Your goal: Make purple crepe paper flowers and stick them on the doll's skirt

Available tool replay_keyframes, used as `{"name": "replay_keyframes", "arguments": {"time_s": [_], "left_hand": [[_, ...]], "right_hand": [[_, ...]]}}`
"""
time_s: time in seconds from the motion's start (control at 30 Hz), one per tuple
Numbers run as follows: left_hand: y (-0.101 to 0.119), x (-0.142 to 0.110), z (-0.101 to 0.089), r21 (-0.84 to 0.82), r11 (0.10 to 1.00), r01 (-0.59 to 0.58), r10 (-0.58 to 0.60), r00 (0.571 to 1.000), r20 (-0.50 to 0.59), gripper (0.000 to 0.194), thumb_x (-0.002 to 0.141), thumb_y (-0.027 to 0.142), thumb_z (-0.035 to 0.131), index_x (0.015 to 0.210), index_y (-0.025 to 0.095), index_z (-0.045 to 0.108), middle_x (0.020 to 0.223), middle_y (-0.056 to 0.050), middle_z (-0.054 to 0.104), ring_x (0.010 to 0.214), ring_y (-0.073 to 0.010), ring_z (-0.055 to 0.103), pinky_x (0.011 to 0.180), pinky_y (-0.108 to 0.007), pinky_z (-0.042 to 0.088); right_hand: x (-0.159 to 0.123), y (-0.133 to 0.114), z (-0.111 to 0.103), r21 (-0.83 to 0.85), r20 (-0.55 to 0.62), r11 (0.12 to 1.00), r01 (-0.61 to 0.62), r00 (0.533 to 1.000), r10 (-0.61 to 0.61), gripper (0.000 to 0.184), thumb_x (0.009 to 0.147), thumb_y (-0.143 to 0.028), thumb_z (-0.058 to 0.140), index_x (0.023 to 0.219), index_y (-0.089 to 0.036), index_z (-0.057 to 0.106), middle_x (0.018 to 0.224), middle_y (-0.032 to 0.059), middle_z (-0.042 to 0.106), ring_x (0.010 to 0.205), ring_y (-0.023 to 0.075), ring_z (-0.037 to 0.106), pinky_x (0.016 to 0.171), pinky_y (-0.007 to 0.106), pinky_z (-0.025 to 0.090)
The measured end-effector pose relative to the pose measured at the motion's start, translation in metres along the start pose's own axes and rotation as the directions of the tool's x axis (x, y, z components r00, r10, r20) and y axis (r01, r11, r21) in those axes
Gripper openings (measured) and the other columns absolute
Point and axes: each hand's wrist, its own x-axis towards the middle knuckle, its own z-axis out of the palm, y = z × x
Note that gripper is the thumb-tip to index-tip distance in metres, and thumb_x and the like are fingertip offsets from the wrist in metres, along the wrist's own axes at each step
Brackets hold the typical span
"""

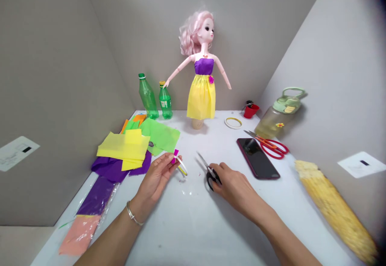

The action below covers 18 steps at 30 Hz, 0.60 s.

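Grey upright panels (144, 25) enclosing left, far and right sides. Between, a glossy white tabletop (169, 226), open from centre toward the near side; bounded left by a loose pile of yellow, green and purple fabric sheets (120, 147), far by a pink-haired doll (201, 93) in purple-and-yellow dress, right by a flat black phone (258, 157). Right of centre, bare right hand (232, 181), fingers closed around small black-handled scissors (208, 166) with slim silver blades. Left of centre, bare left hand (157, 173), thumb and fingertips pinched on a small magenta bow-like piece (175, 157), narrow-waisted. Scissors: tips aimed far and left, handles near and right. Magenta piece: long axis roughly near to far.
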Motion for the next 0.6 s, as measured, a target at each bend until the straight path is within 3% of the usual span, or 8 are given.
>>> {"name": "replay_keyframes", "arguments": {"time_s": [0.07,0.1,0.2,0.23,0.3,0.4,0.5,0.6], "left_hand": [[-0.001,0.002,-0.003,-0.019,1.000,-0.013,0.013,1.000,-0.023,0.006,0.080,0.018,0.073,0.079,0.014,0.070,0.086,-0.003,0.070,0.097,-0.0172,0.068,0.104,-0.036,0.047],[-0.002,0.002,-0.004,-0.029,0.999,-0.022,0.021,0.999,-0.036,0.006,0.080,0.019,0.073,0.079,0.014,0.070,0.086,-0.003,0.070,0.098,-0.0178,0.068,0.104,-0.037,0.047],[-0.004,0.005,-0.008,-0.061,0.997,-0.037,0.033,0.997,-0.065,0.007,0.079,0.019,0.074,0.079,0.014,0.069,0.086,-0.002,0.071,0.102,-0.0192,0.068,0.105,-0.038,0.047],[-0.005,0.005,-0.008,-0.069,0.997,-0.039,0.034,0.997,-0.072,0.007,0.078,0.019,0.075,0.079,0.014,0.069,0.087,-0.002,0.071,0.102,-0.0195,0.068,0.104,-0.038,0.047],[-0.006,0.006,-0.009,-0.076,0.996,-0.040,0.034,0.996,-0.085,0.009,0.077,0.019,0.076,0.078,0.014,0.069,0.088,-0.003,0.071,0.102,-0.0202,0.068,0.103,-0.038,0.049],[-0.006,0.006,-0.008,-0.077,0.996,-0.041,0.033,0.994,-0.102,0.010,0.076,0.019,0.077,0.080,0.014,0.069,0.089,-0.003,0.071,0.099,-0.0191,0.069,0.099,-0.037,0.051],[-0.007,0.005,-0.006,-0.072,0.997,-0.037,0.031,0.995,-0.092,0.008,0.077,0.018,0.075,0.080,0.015,0.069,0.089,-0.003,0.071,0.100,-0.0183,0.068,0.097,-0.034,0.052],[-0.007,0.004,-0.004,-0.078,0.997,-0.026,0.019,0.996,-0.084,0.008,0.078,0.020,0.075,0.079,0.016,0.068,0.091,-0.003,0.071,0.105,-0.0192,0.067,0.096,-0.033,0.052]], "right_hand": [[0.000,0.001,-0.006,0.328,-0.040,0.944,-0.040,0.998,0.056,0.033,0.087,-0.023,0.052,0.120,-0.025,0.056,0.091,0.0031,0.058,0.072,0.0173,0.058,0.064,0.029,0.040],[0.000,0.001,-0.010,0.515,-0.020,0.855,-0.054,0.997,0.075,0.034,0.087,-0.027,0.053,0.122,-0.026,0.055,0.091,0.0024,0.057,0.072,0.0167,0.058,0.063,0.029,0.041],[-0.003,-0.007,-0.016,0.905,0.094,0.417,-0.087,0.996,0.004,0.044,0.085,-0.040,0.063,0.123,-0.021,0.053,0.083,0.0003,0.053,0.062,0.0130,0.052,0.056,0.027,0.038],[-0.004,-0.011,-0.016,0.953,0.115,0.286,-0.099,0.993,-0.039,0.049,0.083,-0.045,0.066,0.123,-0.019,0.054,0.078,-0.0010,0.050,0.059,0.0115,0.048,0.055,0.026,0.036],[-0.007,-0.022,-0.010,0.983,0.163,0.105,-0.152,0.980,-0.114,0.054,0.083,-0.053,0.067,0.121,-0.017,0.056,0.070,-0.0030,0.047,0.055,0.0095,0.042,0.054,0.025,0.033],[-0.012,-0.037,0.004,0.968,0.239,-0.017,-0.250,0.941,-0.240,0.050,0.088,-0.058,0.058,0.118,-0.017,0.058,0.070,-0.0022,0.048,0.056,0.0093,0.043,0.057,0.025,0.035],[-0.015,-0.045,0.017,0.952,0.275,-0.038,-0.302,0.906,-0.323,0.050,0.090,-0.060,0.054,0.117,-0.018,0.058,0.070,-0.0021,0.049,0.056,0.0097,0.047,0.058,0.024,0.038],[-0.014,-0.049,0.025,0.947,0.287,-0.047,-0.319,0.902,-0.323,0.051,0.089,-0.061,0.054,0.115,-0.018,0.058,0.071,-0.0022,0.050,0.055,0.0099,0.049,0.058,0.024,0.041]]}}
